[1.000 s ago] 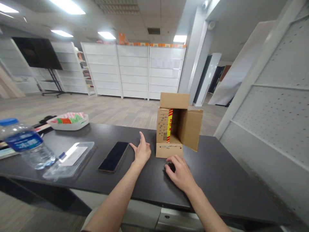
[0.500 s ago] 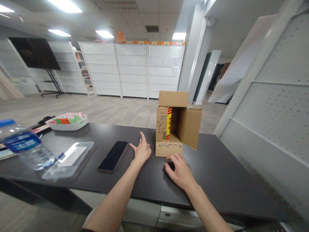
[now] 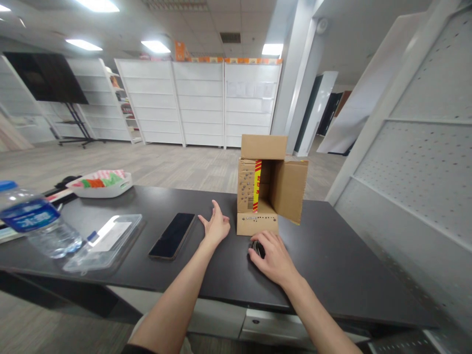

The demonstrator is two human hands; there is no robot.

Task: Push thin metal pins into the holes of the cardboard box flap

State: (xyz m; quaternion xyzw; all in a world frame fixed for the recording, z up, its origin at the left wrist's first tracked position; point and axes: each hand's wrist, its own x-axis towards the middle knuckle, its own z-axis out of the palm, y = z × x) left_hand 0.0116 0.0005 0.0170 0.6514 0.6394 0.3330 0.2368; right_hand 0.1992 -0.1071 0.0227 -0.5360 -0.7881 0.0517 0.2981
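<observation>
My left hand [image 3: 216, 227] rests on the dark table with its fingers spread and nothing in them. It lies between a black phone [image 3: 173, 236] and an opened cardboard box [image 3: 246, 189]. In front of the box, my right hand [image 3: 275, 255] curls its thumb and fingers around what looks like a black binder clip [image 3: 258, 249] with thin silvery wire parts. The fingers partly hide it, so I cannot tell whether there is more than one. The box's opening faces me, one flap lies forward on the table, and another stands out to the right.
To the left lie a clear plastic case [image 3: 106, 241], a tilted water bottle [image 3: 40, 223] and a white tray [image 3: 106, 191] with colourful packets. A perforated white panel [image 3: 416, 162] borders the table [image 3: 332, 265] on the right. White shelves stand beyond.
The view has shifted slightly. My right hand stays around the small black clip in front of the box, and my left hand remains spread in about the same place.
</observation>
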